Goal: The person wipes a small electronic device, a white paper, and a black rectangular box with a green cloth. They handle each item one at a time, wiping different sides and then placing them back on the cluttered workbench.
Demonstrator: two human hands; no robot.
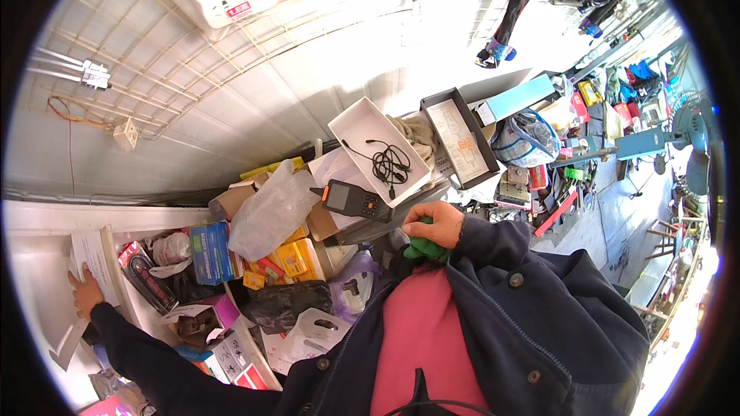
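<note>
At the far left my left hand [86,293] is stretched out with its fingers apart. It rests against a white printed sheet [91,253] at the white divider of a compartment. My right hand [433,225] is closed round a crumpled green cloth [426,247], held in front of my chest. Just beyond it are a white box [362,125] with a coiled black cable [391,166] in it and a black handheld device [354,199] with a screen and keys. Most of the cloth is covered by my fingers.
Between my hands lie a blue box [212,253], yellow boxes [297,260], a clear plastic bag [270,212] and a red-black package [146,277]. Behind stands an open black box [460,139]. A wire grid [177,69] covers the wall; a fan [691,125] stands at right.
</note>
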